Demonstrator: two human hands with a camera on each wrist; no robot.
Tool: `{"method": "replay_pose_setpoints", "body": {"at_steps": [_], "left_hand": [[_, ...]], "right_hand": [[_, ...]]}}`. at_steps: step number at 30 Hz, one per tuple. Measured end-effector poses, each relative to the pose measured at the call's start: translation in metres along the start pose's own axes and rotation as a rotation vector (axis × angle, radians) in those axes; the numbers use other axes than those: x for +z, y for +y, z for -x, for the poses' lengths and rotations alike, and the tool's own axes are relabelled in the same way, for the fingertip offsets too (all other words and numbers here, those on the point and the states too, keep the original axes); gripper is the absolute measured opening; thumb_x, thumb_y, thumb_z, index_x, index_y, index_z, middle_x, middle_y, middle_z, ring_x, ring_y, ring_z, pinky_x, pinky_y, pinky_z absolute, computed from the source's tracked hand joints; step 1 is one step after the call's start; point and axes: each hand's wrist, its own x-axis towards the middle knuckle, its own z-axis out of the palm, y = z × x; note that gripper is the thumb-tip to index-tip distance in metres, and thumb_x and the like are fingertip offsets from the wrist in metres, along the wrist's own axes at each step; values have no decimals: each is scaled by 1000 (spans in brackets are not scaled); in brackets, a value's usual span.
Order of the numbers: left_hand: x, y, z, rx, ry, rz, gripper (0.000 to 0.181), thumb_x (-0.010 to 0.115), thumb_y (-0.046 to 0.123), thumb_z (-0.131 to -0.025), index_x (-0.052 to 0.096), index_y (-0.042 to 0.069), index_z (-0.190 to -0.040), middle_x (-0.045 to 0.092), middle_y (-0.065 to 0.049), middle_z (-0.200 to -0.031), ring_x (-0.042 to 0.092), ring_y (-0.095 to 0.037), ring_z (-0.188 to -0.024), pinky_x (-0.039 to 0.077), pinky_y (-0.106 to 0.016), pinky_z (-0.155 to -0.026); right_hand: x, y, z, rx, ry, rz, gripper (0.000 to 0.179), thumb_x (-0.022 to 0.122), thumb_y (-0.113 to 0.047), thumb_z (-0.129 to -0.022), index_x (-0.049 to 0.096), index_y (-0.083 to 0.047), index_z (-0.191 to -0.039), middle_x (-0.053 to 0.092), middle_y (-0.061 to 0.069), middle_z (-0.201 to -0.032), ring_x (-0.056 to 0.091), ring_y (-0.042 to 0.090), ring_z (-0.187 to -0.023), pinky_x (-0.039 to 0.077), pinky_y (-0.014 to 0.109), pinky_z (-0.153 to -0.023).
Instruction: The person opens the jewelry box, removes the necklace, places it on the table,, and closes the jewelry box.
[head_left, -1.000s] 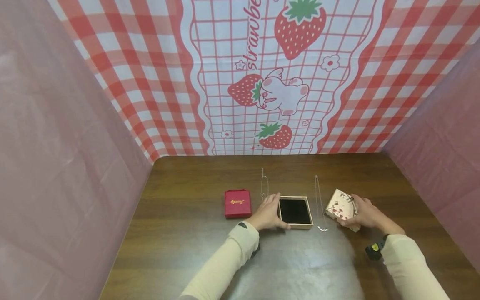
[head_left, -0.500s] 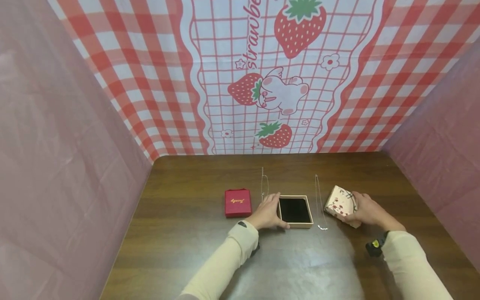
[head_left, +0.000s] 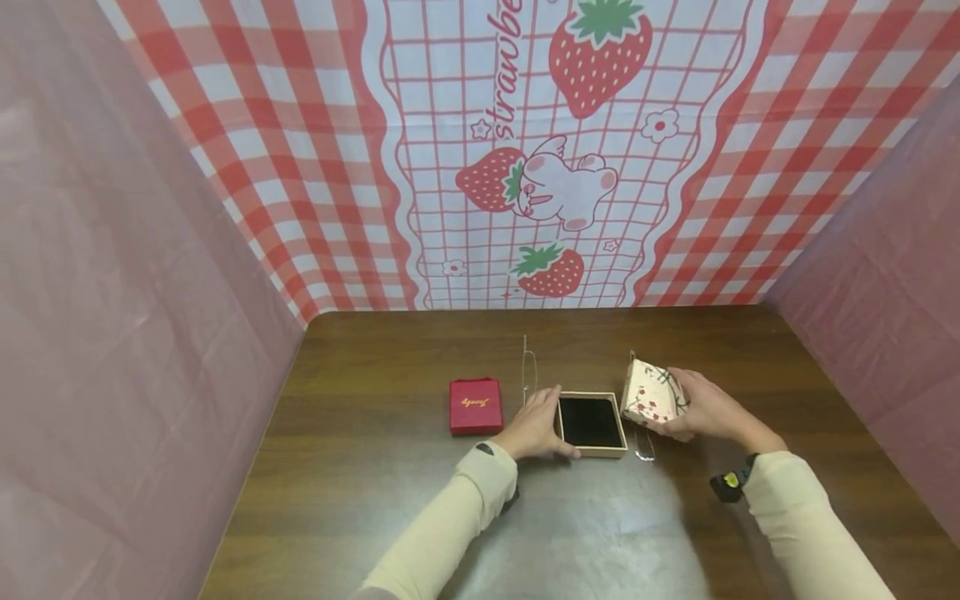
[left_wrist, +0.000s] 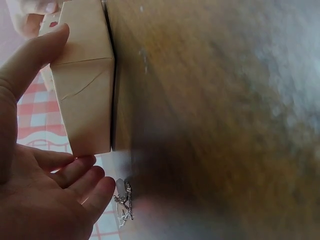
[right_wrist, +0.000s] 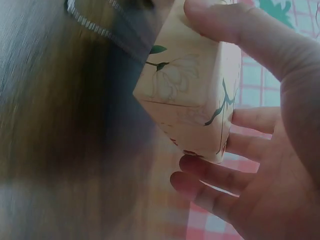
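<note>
My left hand (head_left: 534, 427) holds the left side of an open cream jewelry box base (head_left: 600, 452) with a black lining. In the left wrist view the thumb lies along one wall of the box base (left_wrist: 82, 100), and fingertips touch its far end. My right hand (head_left: 716, 410) grips a cream floral box lid (head_left: 651, 392), raised and tilted just right of the base. The lid (right_wrist: 175, 75) sits between thumb and fingers in the right wrist view. Partly under the lid lies a thin silver necklace (head_left: 644, 457). Another necklace (head_left: 531, 358) lies beyond my left hand.
Left of the base, a small red box (head_left: 476, 408) with gold lettering rests on the brown wooden table (head_left: 360, 467). A strawberry-print checked cloth (head_left: 525, 183) hangs at the back, with pink cloth on both sides.
My right hand has lifted the lid and carried it left, from beside the right necklace to over it, close to the base. My left hand and the base have stayed put.
</note>
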Motion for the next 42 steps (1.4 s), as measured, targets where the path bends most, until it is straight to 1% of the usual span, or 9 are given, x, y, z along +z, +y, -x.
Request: {"method": "replay_pose_setpoints", "body": {"at_steps": [4, 10, 17, 21, 25, 27, 32, 38, 42], "left_hand": [[1, 1, 0, 3, -3, 3, 117, 87, 47, -66, 23, 4, -154, 36, -13, -156, 33, -26, -145, 28, -40, -120], [1, 4, 1, -10, -9, 11, 121, 87, 48, -66, 18, 5, -155, 29, -11, -160, 29, -26, -147, 24, -42, -121], [-1, 6, 4, -32, -14, 27, 124, 88, 47, -65, 15, 4, -155, 27, -12, -160, 28, -27, -147, 24, -45, -120], [-1, 5, 5, -26, -18, 27, 125, 89, 44, -64, 14, 4, -155, 27, -13, -160, 28, -28, -147, 25, -47, -120], [-2, 3, 5, -16, -11, -6, 126, 89, 44, -63, 14, 5, -156, 29, -12, -159, 30, -29, -146, 28, -53, -117], [-2, 3, 5, -11, -5, -25, 126, 89, 45, -63, 14, 5, -156, 31, -11, -158, 31, -29, -145, 29, -55, -116], [-2, 2, 6, 0, 4, -46, 126, 89, 44, -63, 15, 3, -155, 34, -12, -157, 33, -29, -144, 31, -55, -115], [-3, 3, 7, -2, 11, -65, 126, 89, 44, -63, 15, 3, -155, 40, -13, -152, 36, -30, -141, 32, -53, -115], [-2, 2, 6, -10, 9, -52, 126, 89, 44, -63, 14, 3, -155, 42, -14, -152, 36, -31, -140, 30, -54, -115]], "right_hand": [[3, -16, -4, -15, -12, 11, 111, 92, -34, -55, 37, 15, -139, 45, 37, -134, 49, 48, -118, 43, 61, -96], [9, -33, -9, -66, -31, 28, 112, 92, -35, -54, 37, 9, -141, 47, 34, -134, 52, 46, -115, 47, 59, -92], [20, -45, -14, -98, -86, 22, 111, 91, -36, -54, 38, 5, -143, 46, 30, -139, 50, 47, -120, 46, 63, -94], [25, -50, -15, -125, -102, 12, 110, 90, -34, -54, 39, 6, -142, 47, 30, -138, 49, 48, -120, 45, 63, -94], [28, -56, -15, -138, -112, 5, 108, 89, -31, -54, 39, 6, -143, 47, 30, -138, 50, 47, -119, 47, 61, -92], [29, -59, -15, -131, -117, 2, 108, 89, -29, -53, 39, 5, -143, 46, 29, -140, 49, 47, -120, 47, 61, -92], [30, -65, -16, -124, -137, 4, 109, 89, -28, -54, 38, 4, -144, 42, 31, -143, 46, 51, -122, 46, 64, -94], [32, -70, -17, -124, -147, 24, 109, 90, -30, -55, 37, 4, -144, 43, 30, -143, 47, 49, -122, 45, 63, -96], [34, -71, -18, -116, -153, 26, 109, 89, -29, -55, 37, 4, -145, 43, 29, -143, 46, 49, -123, 44, 63, -97]]}}
